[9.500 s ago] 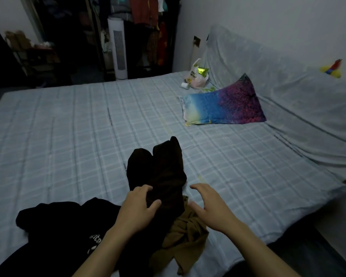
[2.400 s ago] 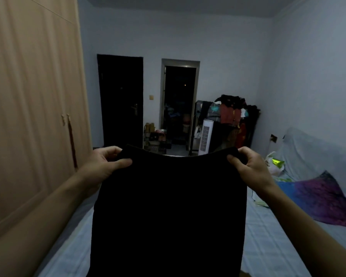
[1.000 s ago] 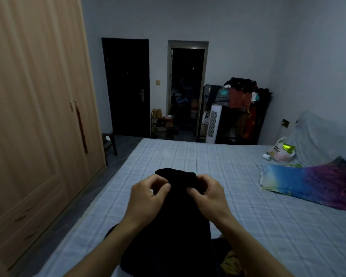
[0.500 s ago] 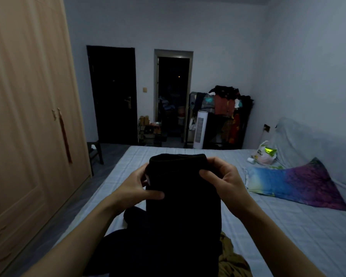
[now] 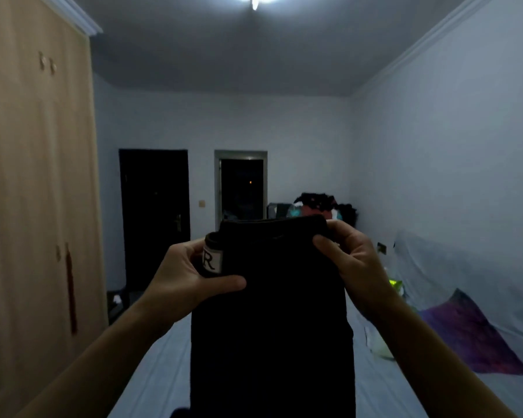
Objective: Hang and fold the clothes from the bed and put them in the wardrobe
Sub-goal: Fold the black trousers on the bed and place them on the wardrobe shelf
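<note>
While lifting black trousers (image 5: 272, 312) above bed (image 5: 151, 384), left hand (image 5: 184, 279) and right hand (image 5: 351, 260) pinching waistband corners, likely aligning fold.

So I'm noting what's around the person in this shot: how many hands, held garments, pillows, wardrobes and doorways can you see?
Hands: 2, left hand and right hand
Held garments: 1, black garment
Pillows: 1, colourful pillow
Wardrobes: 1, wooden wardrobe
Doorways: 2, closed dark door and open doorway
Total: 7
</note>
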`<state>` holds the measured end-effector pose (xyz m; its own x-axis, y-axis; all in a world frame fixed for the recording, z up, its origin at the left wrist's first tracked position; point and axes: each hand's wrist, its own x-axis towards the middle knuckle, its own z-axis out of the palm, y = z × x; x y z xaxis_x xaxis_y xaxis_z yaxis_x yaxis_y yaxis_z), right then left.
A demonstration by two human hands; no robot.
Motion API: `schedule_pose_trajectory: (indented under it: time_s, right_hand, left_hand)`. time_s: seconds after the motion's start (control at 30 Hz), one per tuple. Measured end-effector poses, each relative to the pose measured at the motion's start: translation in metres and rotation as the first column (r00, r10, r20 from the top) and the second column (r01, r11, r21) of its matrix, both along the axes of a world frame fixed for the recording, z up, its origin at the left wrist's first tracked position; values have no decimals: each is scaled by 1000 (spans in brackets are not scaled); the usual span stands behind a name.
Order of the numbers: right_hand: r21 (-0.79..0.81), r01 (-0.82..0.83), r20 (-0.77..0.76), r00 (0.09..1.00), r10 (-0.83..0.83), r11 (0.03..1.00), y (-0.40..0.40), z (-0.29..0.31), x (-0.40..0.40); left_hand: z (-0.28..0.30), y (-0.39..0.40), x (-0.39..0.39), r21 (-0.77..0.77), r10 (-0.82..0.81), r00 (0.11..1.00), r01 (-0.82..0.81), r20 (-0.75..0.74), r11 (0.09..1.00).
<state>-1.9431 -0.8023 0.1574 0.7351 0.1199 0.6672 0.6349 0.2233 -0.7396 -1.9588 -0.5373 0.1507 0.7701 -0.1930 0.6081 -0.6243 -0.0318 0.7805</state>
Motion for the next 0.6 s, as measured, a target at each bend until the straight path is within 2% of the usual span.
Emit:
schedule_pose_trajectory:
  time_s: [0.13, 0.27, 0.47, 0.6]
  right_hand:
    - [7, 24, 36, 999, -24, 1000, 6, 15, -8]
    - [22, -25, 70, 997, 23, 999, 10, 13, -21]
    - [56, -104, 80, 992, 100, 993, 19, 7, -32]
    - [67, -119, 83, 990, 113, 991, 33, 9, -32]
  left_hand:
    - [23, 11, -8, 25, -51, 999, 51, 9, 998]
    - [22, 18, -24, 34, 4, 997, -7, 83, 999]
    - [14, 31, -45, -89, -105, 994, 107, 20, 990]
    - [11, 37, -44, -183, -117, 993, 118, 14, 976]
